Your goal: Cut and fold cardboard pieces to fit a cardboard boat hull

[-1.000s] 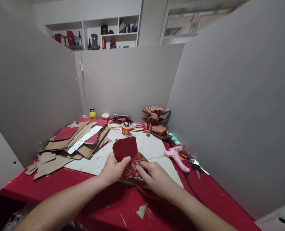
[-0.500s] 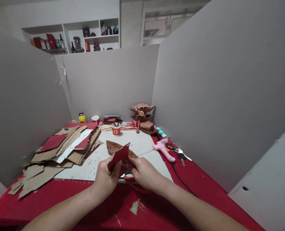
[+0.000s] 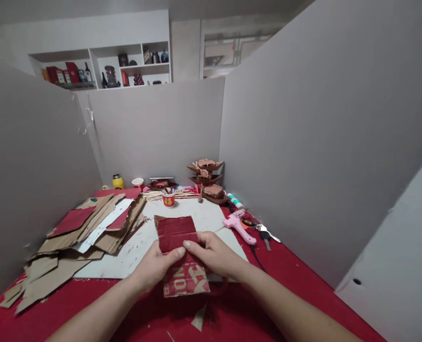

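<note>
Between my two hands is a red piece of cardboard (image 3: 177, 230) with pale printed lettering on its near end. My left hand (image 3: 157, 266) grips its left edge, thumb pressed on the face. From the right side my right hand (image 3: 214, 254) holds it the same way, its thumb close to the other thumb. The cardboard is tilted towards me over the near edge of a white board (image 3: 211, 211). Behind its far left corner a bit of brown shows; I cannot tell what that is.
Torn cardboard (image 3: 64, 254) is piled at the left. A pink glue gun (image 3: 241, 227) and keys (image 3: 266, 235) lie at the right. Farther back are a red cup (image 3: 168, 199), thin sticks (image 3: 187, 194) and stacked brown model boats (image 3: 205, 173). Grey partitions (image 3: 154, 128) enclose the table.
The red cardboard has turned from edge-on to face-up, with its lettering now visible. Both hands have shifted to its sides. It now covers the brown boat on the board.
</note>
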`<state>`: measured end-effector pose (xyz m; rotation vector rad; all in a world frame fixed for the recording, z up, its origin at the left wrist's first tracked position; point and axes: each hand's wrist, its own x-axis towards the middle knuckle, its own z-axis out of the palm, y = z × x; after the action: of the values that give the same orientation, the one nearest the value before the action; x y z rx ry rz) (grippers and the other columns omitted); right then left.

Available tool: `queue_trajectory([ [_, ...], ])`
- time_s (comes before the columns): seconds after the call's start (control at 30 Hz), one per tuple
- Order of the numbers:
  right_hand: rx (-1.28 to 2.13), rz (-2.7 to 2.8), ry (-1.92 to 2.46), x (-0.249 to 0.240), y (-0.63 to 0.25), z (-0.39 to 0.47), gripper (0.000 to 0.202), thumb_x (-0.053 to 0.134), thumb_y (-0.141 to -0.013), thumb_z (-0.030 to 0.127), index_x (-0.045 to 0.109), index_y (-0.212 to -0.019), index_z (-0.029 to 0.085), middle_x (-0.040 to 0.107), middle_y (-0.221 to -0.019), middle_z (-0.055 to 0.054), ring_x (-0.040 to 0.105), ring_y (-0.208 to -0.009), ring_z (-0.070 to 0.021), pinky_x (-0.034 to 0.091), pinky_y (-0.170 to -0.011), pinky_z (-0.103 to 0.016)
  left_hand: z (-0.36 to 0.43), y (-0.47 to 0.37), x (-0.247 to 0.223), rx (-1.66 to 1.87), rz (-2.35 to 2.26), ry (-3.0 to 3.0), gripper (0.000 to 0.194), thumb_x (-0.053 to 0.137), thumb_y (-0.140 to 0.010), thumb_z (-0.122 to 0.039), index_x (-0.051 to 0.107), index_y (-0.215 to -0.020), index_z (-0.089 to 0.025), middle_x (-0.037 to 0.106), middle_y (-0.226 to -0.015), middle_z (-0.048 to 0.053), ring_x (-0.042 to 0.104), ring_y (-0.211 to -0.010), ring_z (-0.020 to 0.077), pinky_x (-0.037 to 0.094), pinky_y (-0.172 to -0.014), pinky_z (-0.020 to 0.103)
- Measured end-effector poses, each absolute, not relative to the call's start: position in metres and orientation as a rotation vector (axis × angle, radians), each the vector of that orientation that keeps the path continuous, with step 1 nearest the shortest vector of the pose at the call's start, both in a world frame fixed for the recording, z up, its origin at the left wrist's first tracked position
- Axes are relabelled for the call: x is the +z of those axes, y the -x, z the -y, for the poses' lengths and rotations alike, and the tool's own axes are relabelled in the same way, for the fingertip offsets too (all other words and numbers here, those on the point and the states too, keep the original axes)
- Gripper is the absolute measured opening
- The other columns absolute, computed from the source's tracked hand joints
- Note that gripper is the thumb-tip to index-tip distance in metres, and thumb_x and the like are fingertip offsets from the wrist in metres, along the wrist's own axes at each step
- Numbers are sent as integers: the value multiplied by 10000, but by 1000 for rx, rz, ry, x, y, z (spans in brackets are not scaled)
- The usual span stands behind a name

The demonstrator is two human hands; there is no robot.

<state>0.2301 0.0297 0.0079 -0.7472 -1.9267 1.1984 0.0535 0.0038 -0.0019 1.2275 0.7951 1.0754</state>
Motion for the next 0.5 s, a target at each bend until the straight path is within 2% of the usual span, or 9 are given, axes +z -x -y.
queue_trajectory([
  [0.17, 1121, 1925, 742, 3, -227, -27, 319, 489, -907, 377, 700, -991, 153, 729, -873, -42, 653, -822, -218, 508, -736, -310, -7, -53, -2, 1099, -953, -1335, 425, 587, -828, -485, 696, -951, -93, 714, -715, 70, 625, -617, 184, 513, -615, 292],
  [0.23, 981, 1952, 801, 0, -226, -26, 297, 482, -909, 360, 703, -924, 163, 723, -846, -45, 644, -785, -210, 493, -721, -298, -6, -53, -3, 1121, -988, -1469, 424, 539, -853, -494, 695, -898, -102, 690, -681, 51, 598, -601, 176, 494, -594, 279],
  [0.37, 806, 1924, 920, -6, -223, -24, 288, 528, -874, 357, 664, -716, 158, 674, -711, -62, 592, -695, -208, 448, -731, -327, -5, -53, -7, 1225, -1087, -1573, 409, 549, -844, -479, 640, -661, -125, 606, -613, 16, 520, -605, 148, 428, -576, 233],
  [0.5, 1027, 1889, 845, -6, -223, -26, 293, 514, -877, 392, 674, -829, 151, 697, -808, -68, 617, -753, -209, 469, -732, -320, -7, -50, -6, 1150, -1063, -1533, 395, 522, -849, -483, 631, -719, -126, 605, -620, 19, 524, -592, 150, 438, -570, 243],
])
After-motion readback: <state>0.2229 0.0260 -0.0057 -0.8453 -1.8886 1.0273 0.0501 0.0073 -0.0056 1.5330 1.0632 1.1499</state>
